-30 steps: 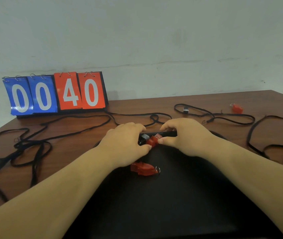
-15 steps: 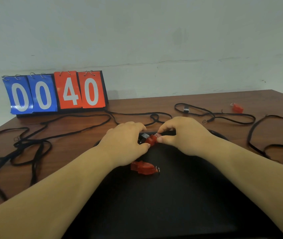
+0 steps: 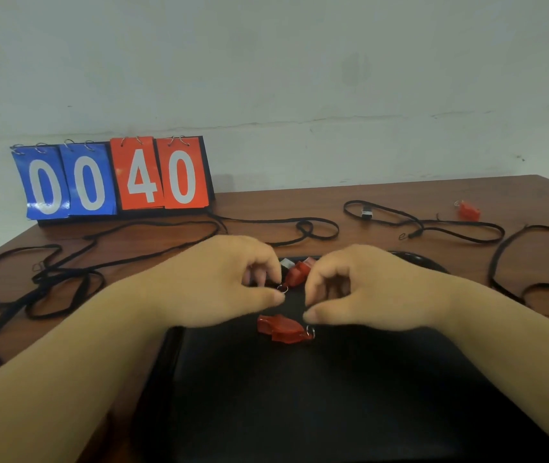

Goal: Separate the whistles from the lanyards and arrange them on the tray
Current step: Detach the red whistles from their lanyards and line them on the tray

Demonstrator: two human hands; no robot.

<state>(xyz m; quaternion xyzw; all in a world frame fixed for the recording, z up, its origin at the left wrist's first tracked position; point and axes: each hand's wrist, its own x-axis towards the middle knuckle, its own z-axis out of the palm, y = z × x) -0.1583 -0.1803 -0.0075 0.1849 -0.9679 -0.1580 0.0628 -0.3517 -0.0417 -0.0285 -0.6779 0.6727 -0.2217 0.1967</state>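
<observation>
A red whistle (image 3: 297,273) lies at the far edge of the black tray (image 3: 300,412), between my two hands. My left hand (image 3: 219,282) pinches the small metal ring at the whistle's near end between thumb and forefinger. A grey lanyard clasp (image 3: 286,262) shows just behind that hand. My right hand (image 3: 366,289) hovers beside the whistle with loosely curled fingers, its thumb and forefinger apart and holding nothing. A second red whistle (image 3: 283,329) with its ring lies on the tray just below the hands. A third red whistle (image 3: 468,210) sits on the table at the far right.
Black lanyards lie loose on the brown table: a tangle at the left (image 3: 49,279), a loop behind the hands (image 3: 313,228), more at the right (image 3: 433,225) and the right edge (image 3: 514,262). A flip scoreboard (image 3: 112,178) reading 00 40 stands against the wall.
My right hand has let go of the whistle and drawn back to the right, its thumb dropping down. The whistle now lies on the tray with its ring in my left fingers.
</observation>
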